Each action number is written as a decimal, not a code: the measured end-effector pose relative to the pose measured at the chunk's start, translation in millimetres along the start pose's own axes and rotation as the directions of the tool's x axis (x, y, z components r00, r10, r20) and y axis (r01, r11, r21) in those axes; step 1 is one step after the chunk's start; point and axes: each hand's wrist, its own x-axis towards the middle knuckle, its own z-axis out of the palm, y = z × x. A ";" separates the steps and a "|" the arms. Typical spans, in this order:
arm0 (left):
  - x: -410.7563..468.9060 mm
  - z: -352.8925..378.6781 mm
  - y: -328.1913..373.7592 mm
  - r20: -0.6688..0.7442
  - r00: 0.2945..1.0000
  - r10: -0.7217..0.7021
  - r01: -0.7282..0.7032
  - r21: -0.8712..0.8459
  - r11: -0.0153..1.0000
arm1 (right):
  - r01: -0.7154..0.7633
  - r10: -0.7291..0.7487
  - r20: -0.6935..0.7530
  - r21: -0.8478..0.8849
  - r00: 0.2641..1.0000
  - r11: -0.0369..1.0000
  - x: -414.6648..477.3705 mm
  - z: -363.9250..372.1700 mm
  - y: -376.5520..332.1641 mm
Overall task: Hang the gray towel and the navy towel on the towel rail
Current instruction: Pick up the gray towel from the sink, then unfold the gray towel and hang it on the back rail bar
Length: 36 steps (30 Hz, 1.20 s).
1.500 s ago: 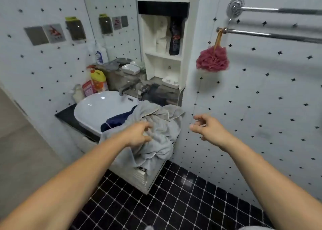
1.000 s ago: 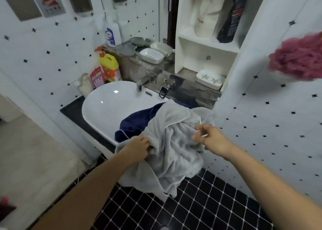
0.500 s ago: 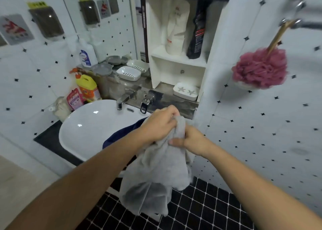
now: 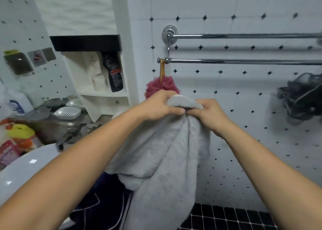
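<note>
Pinching gray towel (image 4: 162, 153), fingers (image 4: 176, 110) together

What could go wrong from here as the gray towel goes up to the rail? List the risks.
1. Both hands, left hand and right hand, pinch the gray towel at one bunched spot, so it may land on the towel rail as a clump rather than spread.
2. The pink bath pouf hangs from the rail's left end, just behind the hands; the towel could catch it.
3. The navy towel lies under the hanging gray one and might be dragged along.
</note>
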 end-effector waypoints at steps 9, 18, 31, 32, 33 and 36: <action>58.4 19.9 49.2 -0.299 0.953 0.041 -0.063 -0.065 0.996 | -0.215 0.231 0.050 -0.222 0.972 0.951 -22.3 -138.4 36.8; 84.4 95.4 34.5 -0.136 0.961 -0.241 0.238 -0.042 0.970 | -0.132 0.113 -0.209 -0.078 0.971 0.988 -30.7 -209.8 42.6; 124.0 144.1 119.3 -0.103 0.994 -0.040 -0.014 -0.474 0.881 | -0.021 -0.029 -0.250 -0.195 0.968 0.981 -23.7 -213.3 5.1; 127.5 139.4 119.9 -0.160 0.985 -0.066 -0.027 -0.520 0.854 | -0.066 0.053 -0.215 -0.054 0.975 0.996 -30.9 -215.7 13.5; 130.6 134.6 120.2 -0.197 0.977 -0.085 -0.040 -0.558 0.829 | -0.104 0.106 -0.158 0.020 0.982 0.994 -37.8 -214.6 23.4; 133.7 125.3 120.8 -0.221 0.970 -0.101 -0.047 -0.578 0.814 | -0.118 0.120 -0.173 0.025 0.977 0.993 -45.2 -205.0 45.7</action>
